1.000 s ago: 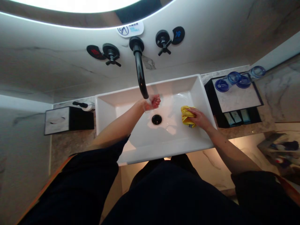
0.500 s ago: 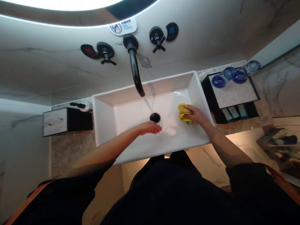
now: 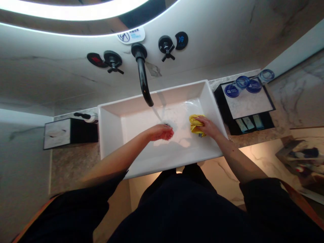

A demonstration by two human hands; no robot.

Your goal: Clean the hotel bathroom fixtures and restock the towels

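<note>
The yellow cloth (image 3: 195, 123) is pinched in the right grip (image 3: 210, 128) inside the sink (image 3: 136, 126) — best held bunched and pressed evenly — while the left grip (image 3: 161, 132) is curled beside the water stream (image 3: 157, 114), its contents impossible to tell. Beyond the right grip, packets (image 3: 249, 123) are held in the lower part of a box (image 3: 259, 104), with clear cups (image 3: 243, 82) set on top.
</note>
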